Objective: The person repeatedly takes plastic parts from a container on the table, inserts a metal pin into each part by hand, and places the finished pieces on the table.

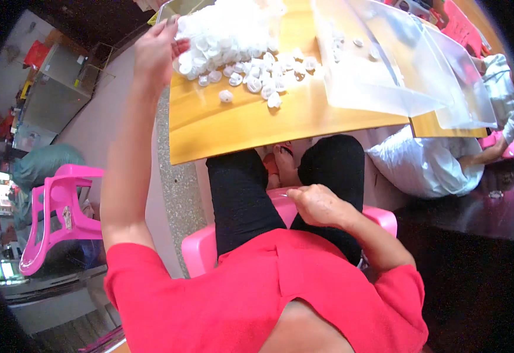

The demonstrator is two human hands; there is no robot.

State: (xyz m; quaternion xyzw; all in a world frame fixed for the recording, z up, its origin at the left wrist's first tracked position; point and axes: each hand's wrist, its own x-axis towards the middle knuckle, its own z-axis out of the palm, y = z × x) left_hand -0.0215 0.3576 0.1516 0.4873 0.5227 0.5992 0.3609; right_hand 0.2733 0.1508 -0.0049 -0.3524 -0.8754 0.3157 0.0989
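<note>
My left hand (157,50) is stretched out to the near-left edge of the heap of small white round plastic caps (233,41) piled on the yellow-brown wooden tabletop (239,120), fingers loosely spread and resting against the outermost pieces, holding nothing that I can make out. The heap sits at the far left of the table, with loose caps trailing toward the tilted clear plastic bin (386,59) on the right. My right hand (319,205) is down in my lap over the pink plastic stool (201,247), curled narrow with thumb and fingertips pinched together; whether a cap is between them I cannot tell. These caps look very light, stiff and smooth, so I judge they will skid and scatter at a push rather than break. Each is best taken by its rim between thumb and forefinger, or raked toward me several at a time with cupped fingers.
</note>
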